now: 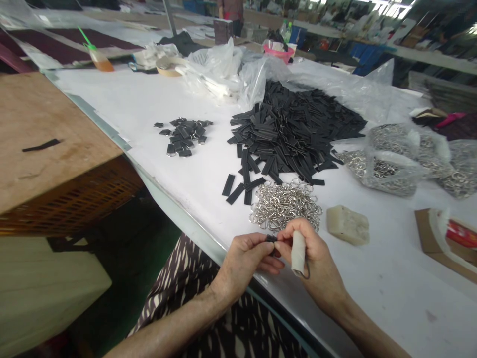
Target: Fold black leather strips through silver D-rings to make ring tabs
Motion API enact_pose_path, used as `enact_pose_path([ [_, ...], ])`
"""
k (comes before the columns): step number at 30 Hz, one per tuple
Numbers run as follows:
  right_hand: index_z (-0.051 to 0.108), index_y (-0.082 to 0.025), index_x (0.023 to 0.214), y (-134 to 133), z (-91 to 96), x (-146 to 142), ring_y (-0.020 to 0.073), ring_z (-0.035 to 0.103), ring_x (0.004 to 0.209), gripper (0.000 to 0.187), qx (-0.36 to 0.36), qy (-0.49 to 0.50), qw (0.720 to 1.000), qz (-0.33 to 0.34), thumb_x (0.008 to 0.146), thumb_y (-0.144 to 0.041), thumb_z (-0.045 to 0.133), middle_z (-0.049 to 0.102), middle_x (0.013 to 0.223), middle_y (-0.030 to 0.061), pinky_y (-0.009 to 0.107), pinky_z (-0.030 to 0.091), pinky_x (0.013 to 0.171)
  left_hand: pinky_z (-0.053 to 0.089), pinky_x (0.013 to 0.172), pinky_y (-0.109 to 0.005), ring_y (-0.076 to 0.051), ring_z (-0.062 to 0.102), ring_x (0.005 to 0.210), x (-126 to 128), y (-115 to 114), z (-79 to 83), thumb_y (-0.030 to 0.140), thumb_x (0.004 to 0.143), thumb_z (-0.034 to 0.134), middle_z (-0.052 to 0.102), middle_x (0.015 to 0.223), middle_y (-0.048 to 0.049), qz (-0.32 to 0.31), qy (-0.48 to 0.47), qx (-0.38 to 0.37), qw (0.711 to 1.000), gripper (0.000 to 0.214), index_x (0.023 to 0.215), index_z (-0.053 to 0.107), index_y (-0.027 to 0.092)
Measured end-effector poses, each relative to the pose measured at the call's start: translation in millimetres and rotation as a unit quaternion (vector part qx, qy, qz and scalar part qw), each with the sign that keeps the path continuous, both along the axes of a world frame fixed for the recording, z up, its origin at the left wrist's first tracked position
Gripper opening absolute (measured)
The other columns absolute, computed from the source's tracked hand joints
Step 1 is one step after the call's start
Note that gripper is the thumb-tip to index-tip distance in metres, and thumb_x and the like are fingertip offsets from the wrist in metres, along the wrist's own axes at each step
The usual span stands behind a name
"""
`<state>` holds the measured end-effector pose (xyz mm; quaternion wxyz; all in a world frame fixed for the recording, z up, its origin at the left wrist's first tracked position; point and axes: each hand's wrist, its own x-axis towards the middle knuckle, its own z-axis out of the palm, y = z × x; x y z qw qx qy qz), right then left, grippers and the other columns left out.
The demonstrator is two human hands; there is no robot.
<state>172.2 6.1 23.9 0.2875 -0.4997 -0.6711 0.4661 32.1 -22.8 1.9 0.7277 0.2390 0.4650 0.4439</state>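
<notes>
My left hand (248,258) is closed, pinching a small black strip (271,238) between thumb and fingertips at the table's near edge. The fingertips of my right hand (311,258) meet the same strip from the other side. Also in that hand is a tool with a pale wrapped handle (298,253) and a thin dark loop at its lower end; its working end is hidden. Just beyond my hands lies a heap of silver metal rings (285,204). Behind them spreads a large pile of black strips (294,129). Short folded black pieces with rings (184,134) lie to the left.
To the right are a yellowish block (347,224), clear bags of metal rings (391,159) and a cardboard box (428,243). Crumpled clear plastic (223,69) lies behind. A bottle with orange liquid (100,59) stands far left, beyond a wooden board (48,114).
</notes>
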Motion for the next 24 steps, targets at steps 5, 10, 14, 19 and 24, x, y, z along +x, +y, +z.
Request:
enact_pose_path([
  [5,0.042,-0.023,0.083,1.4,1.4,-1.7,0.0135,0.053,0.069,0.011,-0.007,0.008,1.000,-0.004,0.082,-0.020,0.052,0.056,0.079,-0.0010,0.026,0.044,0.060,0.054,0.062,-0.027,-0.015,0.066,0.059,1.1,0.9,3.6,0.025,0.078,0.058,0.069,0.063,-0.0048,0.008,0.009,-0.006,1.000,0.016,0.078,0.066,0.011],
  [10,0.043,-0.023,0.083,1.1,1.6,-3.9,0.0140,0.055,0.069,0.010,-0.006,0.010,1.000,-0.008,0.083,-0.022,0.052,0.057,0.078,-0.0004,0.027,0.045,0.060,0.053,0.061,-0.028,-0.016,0.065,0.057,1.0,2.3,5.0,0.028,0.077,0.059,0.068,0.061,-0.0048,0.015,0.017,-0.012,1.000,0.018,0.076,0.066,0.011],
  [14,0.044,-0.023,0.082,4.5,8.1,-0.1,0.0136,0.056,0.069,0.012,0.005,0.018,1.000,-0.021,0.081,-0.025,0.056,0.061,0.080,-0.0008,0.026,0.046,0.061,0.052,0.057,-0.025,-0.013,0.063,0.053,-1.3,3.5,7.0,0.027,0.077,0.059,0.068,0.063,-0.0052,0.032,0.033,-0.007,0.999,0.018,0.071,0.066,0.011],
  [19,0.050,-0.023,0.083,14.4,23.6,24.1,0.0130,0.053,0.056,0.008,0.004,0.015,0.999,-0.039,0.084,-0.032,0.049,0.061,0.063,-0.0024,0.025,0.043,0.054,0.052,0.056,-0.024,-0.013,0.063,0.051,-5.0,3.9,7.5,0.026,0.078,0.059,0.067,0.059,-0.0048,0.034,0.038,-0.008,0.999,0.019,0.066,0.065,0.011],
  [24,0.058,-0.022,0.099,21.6,35.5,48.3,0.0135,0.043,0.049,0.029,0.068,-0.005,0.997,-0.020,0.083,-0.038,0.040,0.051,0.056,-0.0012,0.028,0.037,0.048,0.052,0.057,-0.024,-0.013,0.063,0.052,-7.4,4.3,5.6,0.025,0.078,0.058,0.068,0.062,-0.0060,0.025,0.029,-0.007,0.999,0.019,0.067,0.065,0.011],
])
